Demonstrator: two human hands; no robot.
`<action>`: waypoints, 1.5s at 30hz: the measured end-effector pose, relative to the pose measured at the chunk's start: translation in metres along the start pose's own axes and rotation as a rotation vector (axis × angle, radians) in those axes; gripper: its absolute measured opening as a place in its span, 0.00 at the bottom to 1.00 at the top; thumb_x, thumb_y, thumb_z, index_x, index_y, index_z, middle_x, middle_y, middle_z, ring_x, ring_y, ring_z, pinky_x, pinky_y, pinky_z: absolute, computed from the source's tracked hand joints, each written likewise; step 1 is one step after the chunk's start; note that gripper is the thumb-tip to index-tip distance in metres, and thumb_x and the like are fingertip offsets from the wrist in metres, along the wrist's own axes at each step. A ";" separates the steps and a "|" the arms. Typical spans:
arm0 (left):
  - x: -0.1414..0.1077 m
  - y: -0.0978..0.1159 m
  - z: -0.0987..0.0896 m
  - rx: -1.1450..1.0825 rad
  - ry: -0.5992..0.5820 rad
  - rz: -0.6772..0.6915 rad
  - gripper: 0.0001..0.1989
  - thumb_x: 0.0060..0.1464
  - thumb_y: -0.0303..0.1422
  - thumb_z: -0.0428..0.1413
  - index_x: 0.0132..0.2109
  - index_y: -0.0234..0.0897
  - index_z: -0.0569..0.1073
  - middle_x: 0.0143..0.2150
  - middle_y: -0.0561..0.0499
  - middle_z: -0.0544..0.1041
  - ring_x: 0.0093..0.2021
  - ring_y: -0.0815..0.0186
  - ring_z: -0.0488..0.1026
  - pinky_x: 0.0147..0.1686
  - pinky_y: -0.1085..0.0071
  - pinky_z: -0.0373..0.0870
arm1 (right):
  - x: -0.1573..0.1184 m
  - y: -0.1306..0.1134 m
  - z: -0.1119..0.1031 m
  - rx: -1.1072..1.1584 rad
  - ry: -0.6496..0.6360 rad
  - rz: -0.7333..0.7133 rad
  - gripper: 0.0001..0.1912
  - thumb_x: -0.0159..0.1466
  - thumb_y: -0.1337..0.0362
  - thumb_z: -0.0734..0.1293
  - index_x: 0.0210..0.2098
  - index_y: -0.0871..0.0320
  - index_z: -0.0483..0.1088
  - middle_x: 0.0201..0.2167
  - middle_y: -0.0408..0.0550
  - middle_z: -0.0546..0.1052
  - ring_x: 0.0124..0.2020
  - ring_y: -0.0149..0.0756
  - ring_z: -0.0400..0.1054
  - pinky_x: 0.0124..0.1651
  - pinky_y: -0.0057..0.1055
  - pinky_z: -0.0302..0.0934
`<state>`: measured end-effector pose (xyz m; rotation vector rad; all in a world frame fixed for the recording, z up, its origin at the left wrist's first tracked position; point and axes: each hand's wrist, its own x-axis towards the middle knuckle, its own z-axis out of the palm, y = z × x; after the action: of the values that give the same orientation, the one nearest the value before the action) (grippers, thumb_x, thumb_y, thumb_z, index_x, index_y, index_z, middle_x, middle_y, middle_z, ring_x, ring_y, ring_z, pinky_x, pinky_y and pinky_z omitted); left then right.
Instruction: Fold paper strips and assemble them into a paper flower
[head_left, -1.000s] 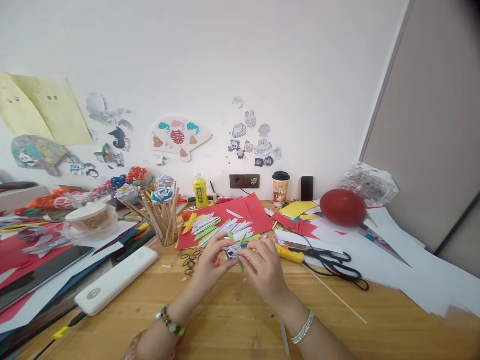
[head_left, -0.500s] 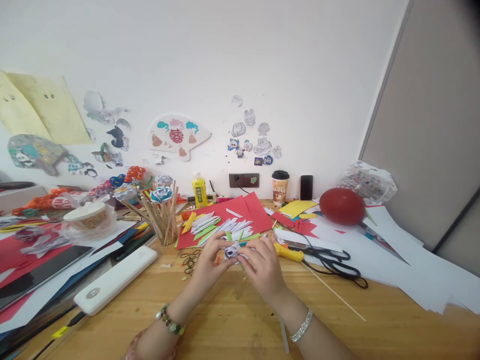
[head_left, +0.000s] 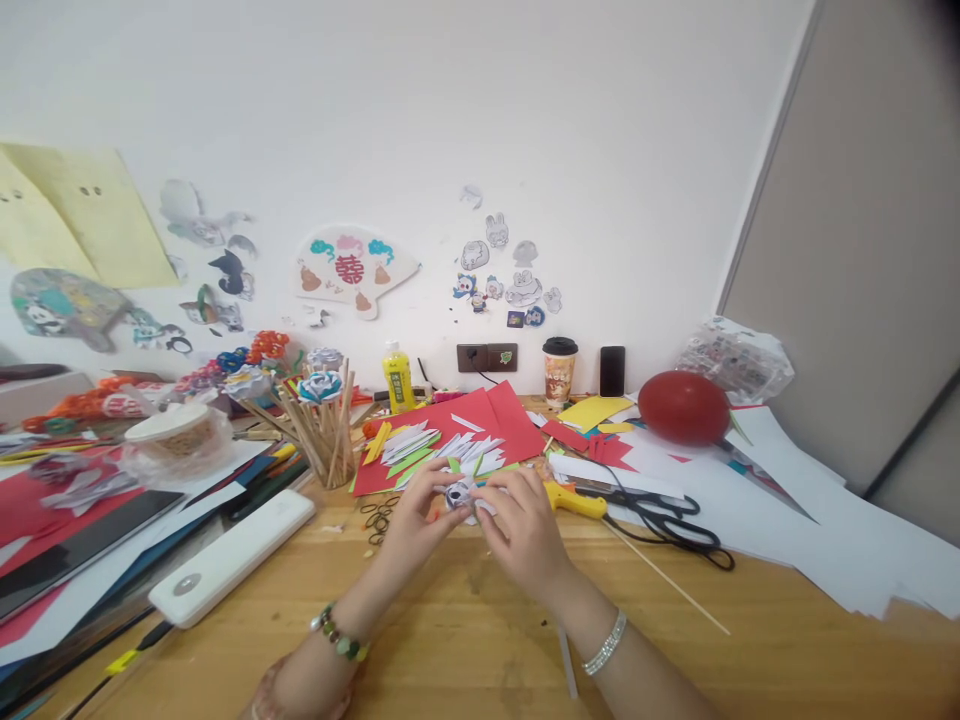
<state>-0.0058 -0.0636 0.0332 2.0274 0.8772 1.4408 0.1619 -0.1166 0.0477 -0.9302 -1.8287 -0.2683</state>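
Note:
Between my two hands, over the middle of the wooden table (head_left: 450, 620), is a small white paper flower (head_left: 459, 492) with dark marks at its centre. My left hand (head_left: 420, 515) pinches its left side between thumb and fingers. From the right, the fingers of my right hand (head_left: 521, 520) are closed on the flower's edge. The fingers partly hide the flower's underside. Just behind the hands, cut white and green paper strips (head_left: 480, 455) lie on red paper (head_left: 510, 415).
A yellow glue gun (head_left: 577, 501) and black scissors (head_left: 667, 515) lie right of my hands. Left are rubber bands (head_left: 379, 520), a holder of wooden sticks (head_left: 330, 450) and a white device (head_left: 232, 555). Behind stand a yellow bottle (head_left: 398, 380), a cup (head_left: 559, 372) and a red balloon (head_left: 684, 408).
The paper flower has turned slightly, so its dark-marked centre faces me more. Both hands keep hold of it and have shifted only a little.

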 end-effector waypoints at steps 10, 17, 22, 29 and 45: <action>-0.001 0.009 0.002 -0.033 -0.058 -0.003 0.16 0.44 0.37 0.61 0.43 0.40 0.74 0.48 0.43 0.69 0.53 0.56 0.64 0.48 0.63 0.66 | 0.001 0.000 -0.002 0.051 0.094 0.082 0.08 0.61 0.69 0.59 0.36 0.56 0.69 0.34 0.48 0.70 0.38 0.38 0.61 0.43 0.38 0.57; 0.000 0.007 0.002 -0.038 -0.117 0.005 0.17 0.45 0.37 0.60 0.44 0.40 0.74 0.49 0.42 0.70 0.53 0.56 0.64 0.49 0.61 0.65 | 0.006 0.005 -0.005 0.153 0.065 0.211 0.03 0.59 0.65 0.65 0.32 0.55 0.71 0.33 0.46 0.69 0.38 0.37 0.61 0.42 0.36 0.57; 0.001 0.009 0.000 0.026 -0.152 0.016 0.16 0.44 0.36 0.61 0.43 0.41 0.75 0.47 0.43 0.71 0.51 0.57 0.66 0.48 0.61 0.66 | 0.007 0.014 -0.008 0.124 -0.016 0.151 0.03 0.58 0.65 0.67 0.33 0.53 0.71 0.35 0.46 0.69 0.40 0.38 0.61 0.43 0.36 0.58; 0.001 0.013 0.000 0.057 -0.220 0.033 0.15 0.44 0.35 0.61 0.42 0.42 0.75 0.49 0.44 0.71 0.53 0.58 0.65 0.53 0.59 0.61 | 0.010 0.021 -0.013 0.120 -0.108 0.105 0.15 0.55 0.65 0.69 0.42 0.54 0.67 0.41 0.47 0.69 0.45 0.39 0.60 0.46 0.37 0.58; 0.002 0.018 0.005 -0.242 -0.239 -0.051 0.18 0.44 0.39 0.61 0.42 0.37 0.72 0.43 0.46 0.73 0.44 0.61 0.69 0.44 0.66 0.66 | 0.015 0.022 -0.028 0.228 -0.059 0.052 0.05 0.60 0.63 0.64 0.36 0.55 0.71 0.36 0.47 0.71 0.42 0.38 0.62 0.45 0.37 0.58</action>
<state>0.0030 -0.0744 0.0462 1.9288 0.6186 1.1840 0.1937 -0.1105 0.0685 -0.8316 -1.8409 0.0012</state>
